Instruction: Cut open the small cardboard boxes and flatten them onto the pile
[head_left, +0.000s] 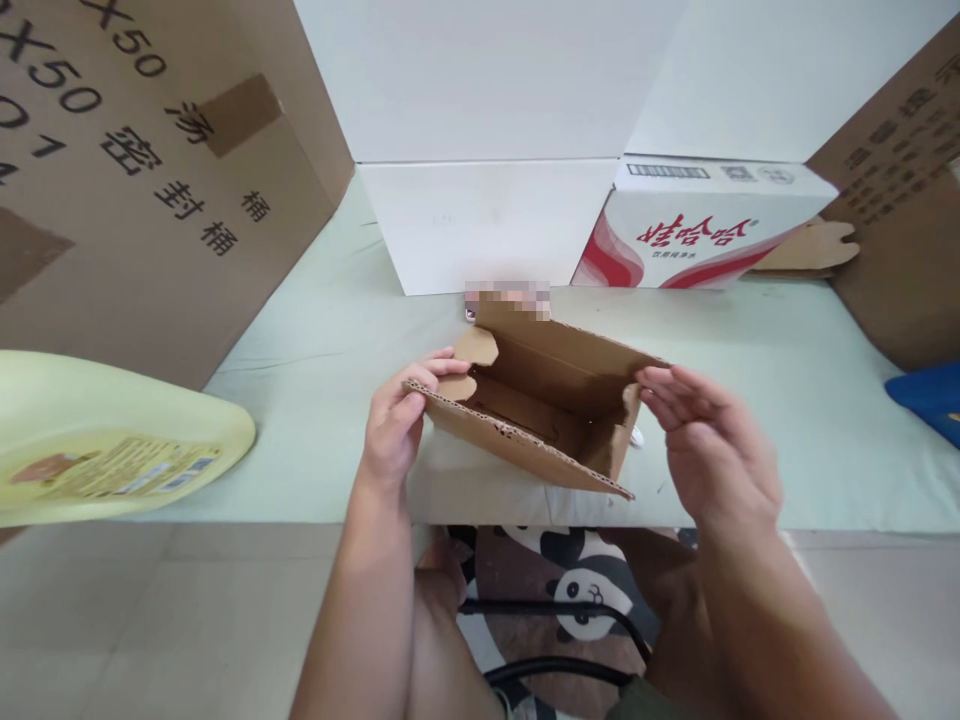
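A small brown cardboard box (540, 455) is held tilted over the front of the table, its open top towards me. Inside I see bare cardboard walls, and loose flaps stand at its left and right ends. My left hand (394, 420) grips the left corner, thumb on the near wall and fingers over the edge by the rounded flap (478, 347). On the right, my right hand (709, 440) has its fingers stretched out, with the fingertips touching the box's far right corner. A pixelated patch (514, 298) hides something behind the box.
Large cartons stand left (187, 200) and right (900, 270). White boxes (495, 220), one with red lettering (697, 235), line the back of the pale green table (810, 430). A yellow bottle (127, 440) lies left; a blue object (930, 400) is at the right edge.
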